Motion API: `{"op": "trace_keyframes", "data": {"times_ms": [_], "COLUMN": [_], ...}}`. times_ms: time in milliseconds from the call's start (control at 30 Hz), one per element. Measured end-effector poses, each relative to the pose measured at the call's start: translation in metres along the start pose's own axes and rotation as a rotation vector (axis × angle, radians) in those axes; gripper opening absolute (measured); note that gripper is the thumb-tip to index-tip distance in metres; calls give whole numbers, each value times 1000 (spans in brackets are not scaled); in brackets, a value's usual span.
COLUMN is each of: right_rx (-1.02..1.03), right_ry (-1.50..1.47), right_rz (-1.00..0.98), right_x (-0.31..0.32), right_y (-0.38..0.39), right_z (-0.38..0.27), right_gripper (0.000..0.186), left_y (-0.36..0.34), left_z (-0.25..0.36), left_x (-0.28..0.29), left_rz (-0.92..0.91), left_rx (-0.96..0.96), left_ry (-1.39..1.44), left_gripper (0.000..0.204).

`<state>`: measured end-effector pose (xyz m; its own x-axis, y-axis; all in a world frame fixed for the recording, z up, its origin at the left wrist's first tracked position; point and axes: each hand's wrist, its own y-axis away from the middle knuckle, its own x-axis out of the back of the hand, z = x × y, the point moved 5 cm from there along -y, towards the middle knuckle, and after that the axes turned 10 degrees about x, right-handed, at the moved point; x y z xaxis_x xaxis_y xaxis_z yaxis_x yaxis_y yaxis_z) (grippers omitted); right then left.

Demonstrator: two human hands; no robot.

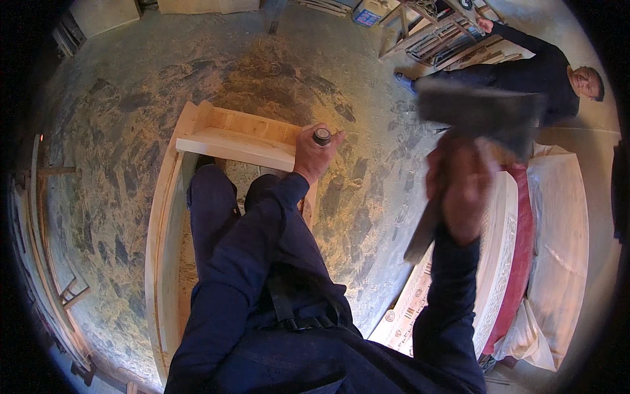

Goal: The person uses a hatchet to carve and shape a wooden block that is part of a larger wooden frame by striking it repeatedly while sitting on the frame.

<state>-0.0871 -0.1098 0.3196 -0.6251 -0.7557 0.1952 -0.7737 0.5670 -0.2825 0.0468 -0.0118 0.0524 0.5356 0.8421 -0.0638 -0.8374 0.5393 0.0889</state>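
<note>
My left hand [314, 154] is closed round an upright chisel [321, 136]; only the ringed round top of its handle shows, and its lower end is hidden by the hand. The hand stands at the right end of a pale wooden crosspiece [236, 148], part of a long wooden frame [164, 249] around my legs. Raised at the right, my right hand [462, 187] grips the handle of a hatchet [479, 111]. Its broad dark head is smeared by motion, and the handle's end sticks out below the hand.
Another person [525, 75] in dark clothes is at the upper right, beside a rack of wood pieces [446, 39]. Carved pale boards [410, 308] and a red padded piece [518, 262] lie at my right. Sawdust covers the floor [118, 197]. A plastic jug [369, 12] stands at the back.
</note>
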Motion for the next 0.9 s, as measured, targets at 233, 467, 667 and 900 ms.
{"op": "trace_keyframes", "data": {"times_ms": [233, 467, 667, 900], "right_rx": [133, 95, -70, 360], "right_ry": [82, 847, 459, 439], "right_rz": [136, -776, -291, -203], "right_x": [-1, -55, -30, -26], "right_y": [-72, -19, -86, -67], "right_z": [-58, 85, -31, 12], "right_gripper": [49, 30, 32, 20], "left_y": [5, 17, 12, 13], "left_z": [11, 13, 2, 10], "left_x": [-7, -12, 5, -10], "left_rz": [-2, 12, -9, -71], "left_rx": [22, 23, 33, 67], "left_ry": [2, 12, -130, -52], "left_gripper": [38, 35, 35, 35]}}
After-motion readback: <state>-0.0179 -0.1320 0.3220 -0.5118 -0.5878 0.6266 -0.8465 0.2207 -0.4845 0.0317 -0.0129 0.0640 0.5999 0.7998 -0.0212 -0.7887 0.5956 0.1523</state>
